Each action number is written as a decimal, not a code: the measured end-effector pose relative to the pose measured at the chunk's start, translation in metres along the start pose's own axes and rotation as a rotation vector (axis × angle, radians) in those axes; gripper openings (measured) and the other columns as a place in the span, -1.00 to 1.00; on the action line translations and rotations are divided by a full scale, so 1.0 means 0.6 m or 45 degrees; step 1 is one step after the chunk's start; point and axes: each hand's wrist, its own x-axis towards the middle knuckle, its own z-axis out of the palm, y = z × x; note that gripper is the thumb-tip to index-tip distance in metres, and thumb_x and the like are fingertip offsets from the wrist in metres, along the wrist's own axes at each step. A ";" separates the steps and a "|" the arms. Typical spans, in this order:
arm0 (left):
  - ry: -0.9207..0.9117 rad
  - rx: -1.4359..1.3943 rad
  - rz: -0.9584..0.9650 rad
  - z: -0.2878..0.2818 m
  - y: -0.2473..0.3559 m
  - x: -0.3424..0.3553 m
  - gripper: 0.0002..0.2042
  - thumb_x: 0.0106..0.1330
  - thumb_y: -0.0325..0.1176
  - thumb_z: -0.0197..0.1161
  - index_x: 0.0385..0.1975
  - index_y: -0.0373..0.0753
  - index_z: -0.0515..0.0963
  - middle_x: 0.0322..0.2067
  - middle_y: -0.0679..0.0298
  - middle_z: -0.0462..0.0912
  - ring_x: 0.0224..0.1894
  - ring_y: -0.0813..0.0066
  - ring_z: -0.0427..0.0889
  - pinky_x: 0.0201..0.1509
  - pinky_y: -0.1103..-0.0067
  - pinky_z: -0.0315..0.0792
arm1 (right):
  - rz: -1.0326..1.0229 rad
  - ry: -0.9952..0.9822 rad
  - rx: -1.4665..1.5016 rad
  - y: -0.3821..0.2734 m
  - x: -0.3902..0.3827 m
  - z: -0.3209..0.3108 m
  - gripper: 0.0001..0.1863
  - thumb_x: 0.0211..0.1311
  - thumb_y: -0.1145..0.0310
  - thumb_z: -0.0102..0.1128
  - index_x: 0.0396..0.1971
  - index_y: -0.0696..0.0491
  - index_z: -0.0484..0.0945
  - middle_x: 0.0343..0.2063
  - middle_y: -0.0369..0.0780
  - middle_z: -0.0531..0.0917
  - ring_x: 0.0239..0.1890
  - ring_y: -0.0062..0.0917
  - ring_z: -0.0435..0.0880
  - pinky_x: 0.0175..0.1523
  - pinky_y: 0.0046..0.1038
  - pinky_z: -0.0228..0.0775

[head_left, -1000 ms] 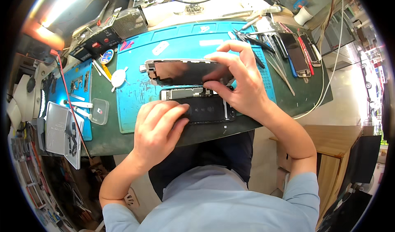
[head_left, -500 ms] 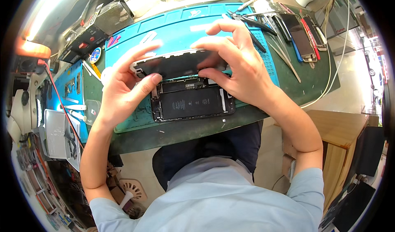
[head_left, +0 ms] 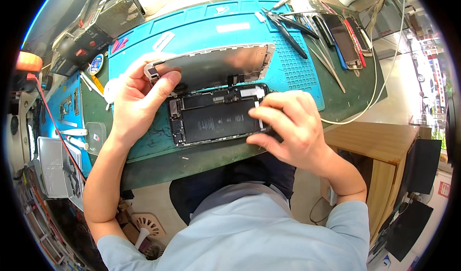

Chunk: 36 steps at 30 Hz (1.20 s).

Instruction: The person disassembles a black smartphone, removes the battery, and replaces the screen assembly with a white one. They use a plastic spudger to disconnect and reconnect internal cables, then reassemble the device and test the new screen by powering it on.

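Observation:
My left hand [head_left: 137,103] grips the left end of the raised screen assembly [head_left: 213,63], thumb on its dark inner face; the screen stands tilted along the far edge of the opened phone body [head_left: 201,120], with flex cable between them near the right. The phone's dark battery and circuit parts show. My right hand [head_left: 293,132] is over the body's right end, thumb and index apart and the other fingers curled, index fingertip near the white strip; whether it touches is unclear. The body lies near the front of the blue mat [head_left: 182,40].
Pliers [head_left: 288,33], tweezers [head_left: 331,69] and other phones [head_left: 338,36] lie at the right. A power-supply box [head_left: 79,48], second blue mat [head_left: 84,151] and grey case [head_left: 53,163] are at the left. A white cable [head_left: 374,96] hangs over the right edge.
Over the last second my left hand moved up from the body to grip the screen's left end. My right hand let go of the screen and came down to the body's right end.

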 end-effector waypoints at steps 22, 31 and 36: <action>0.135 -0.072 -0.036 0.010 -0.004 0.004 -0.67 0.47 -0.46 0.38 0.19 -0.27 0.57 -0.09 0.37 0.75 -0.08 0.75 0.64 -0.01 0.73 0.50 | -0.121 0.194 -0.129 0.011 0.049 0.048 -0.66 0.12 0.46 0.45 -0.06 0.08 0.72 -0.25 -0.30 0.66 -0.26 -0.44 0.64 -0.21 -0.38 0.44; 0.083 0.014 0.023 0.013 -0.006 0.006 -0.69 0.47 -0.46 0.37 0.16 -0.27 0.57 -0.14 0.42 0.74 -0.13 0.79 0.62 -0.05 0.74 0.49 | -0.052 0.151 -0.052 0.008 0.053 0.045 -0.60 0.09 0.57 0.46 0.00 0.14 0.73 -0.27 -0.20 0.67 -0.28 -0.32 0.66 -0.17 -0.32 0.49; 0.099 -0.006 -0.004 0.020 0.001 0.007 -0.69 0.48 -0.45 0.37 0.17 -0.30 0.57 -0.13 0.40 0.73 -0.10 0.76 0.63 0.01 0.72 0.50 | -0.128 0.210 -0.090 0.018 0.051 0.050 -0.62 0.11 0.52 0.43 -0.02 0.14 0.70 -0.25 -0.25 0.67 -0.27 -0.38 0.64 -0.17 -0.36 0.46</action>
